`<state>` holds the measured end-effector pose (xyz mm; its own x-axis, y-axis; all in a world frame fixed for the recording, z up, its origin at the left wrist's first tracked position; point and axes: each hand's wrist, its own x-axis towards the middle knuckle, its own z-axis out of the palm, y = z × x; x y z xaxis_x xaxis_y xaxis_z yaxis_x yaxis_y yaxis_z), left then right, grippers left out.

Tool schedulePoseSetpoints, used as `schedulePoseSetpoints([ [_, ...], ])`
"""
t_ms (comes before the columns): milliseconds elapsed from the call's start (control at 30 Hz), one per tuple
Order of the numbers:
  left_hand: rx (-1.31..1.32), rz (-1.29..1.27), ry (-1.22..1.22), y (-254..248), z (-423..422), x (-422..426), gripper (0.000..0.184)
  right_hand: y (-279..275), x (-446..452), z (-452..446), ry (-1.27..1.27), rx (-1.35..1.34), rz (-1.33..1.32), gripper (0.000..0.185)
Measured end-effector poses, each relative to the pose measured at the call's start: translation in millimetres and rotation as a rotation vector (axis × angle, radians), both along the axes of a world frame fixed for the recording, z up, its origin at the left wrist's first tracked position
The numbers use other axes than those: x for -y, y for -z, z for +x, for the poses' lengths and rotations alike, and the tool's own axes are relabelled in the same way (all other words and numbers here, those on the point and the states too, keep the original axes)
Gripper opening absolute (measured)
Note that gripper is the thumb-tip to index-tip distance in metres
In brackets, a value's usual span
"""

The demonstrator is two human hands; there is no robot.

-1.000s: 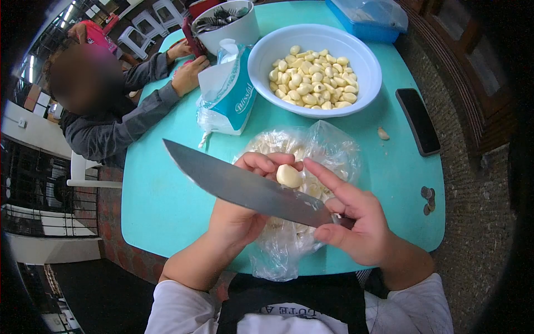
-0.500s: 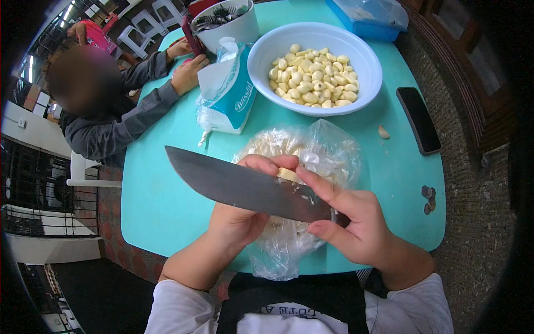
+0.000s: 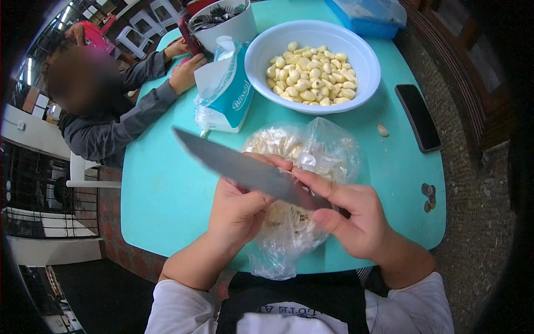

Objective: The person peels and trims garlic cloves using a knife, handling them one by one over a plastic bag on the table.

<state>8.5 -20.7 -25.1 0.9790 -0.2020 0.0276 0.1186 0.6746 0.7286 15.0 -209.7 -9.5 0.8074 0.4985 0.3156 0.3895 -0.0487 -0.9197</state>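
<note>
My right hand [image 3: 356,222] grips a wide-bladed kitchen knife [image 3: 239,167], its tip pointing up and left. Behind the blade, my left hand [image 3: 233,214] is closed with its fingertips against those of my right hand. The garlic clove between them is now almost wholly hidden by the knife. Under both hands lies a clear plastic bag [image 3: 334,145] of garlic cloves and papery skins. Beyond it, a pale blue basin [image 3: 257,83] holds many peeled garlic cloves [image 3: 311,78]. A single clove [image 3: 382,130] rests on the table to the right of the bag.
On the turquoise table [image 3: 167,200] are a tissue pack [image 3: 236,103], a white tub [image 3: 236,30] of cutlery, a blue plastic container [image 3: 361,22], a phone [image 3: 418,118] and several coins [image 3: 428,195]. Another person [image 3: 133,119] sits at the left, forearms on the table edge.
The knife has tilted, its tip moving slightly right and its blade now blurred. My left thumb has come up against the blade, and the pale clove seen before is now mostly covered.
</note>
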Motion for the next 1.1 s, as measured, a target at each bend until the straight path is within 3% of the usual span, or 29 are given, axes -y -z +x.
schedulePoseSetpoints([
  [167, -0.106, 0.097, -0.038, -16.1, 0.6, 3.2, 0.038, -16.7, 7.7, -2.0, -0.143, -0.618, 0.205, 0.041],
  [900, -0.150, 0.065, -0.001, -13.8, 3.5, -1.1, 0.040, -23.3, 15.8, 1.3, -0.151, -0.601, 0.191, 0.043],
  [1100, 0.022, 0.128, -0.029, -4.2, 4.9, -2.4, 0.042, -27.5, 10.0, 1.0, -0.201, -0.617, 0.101, 0.047],
])
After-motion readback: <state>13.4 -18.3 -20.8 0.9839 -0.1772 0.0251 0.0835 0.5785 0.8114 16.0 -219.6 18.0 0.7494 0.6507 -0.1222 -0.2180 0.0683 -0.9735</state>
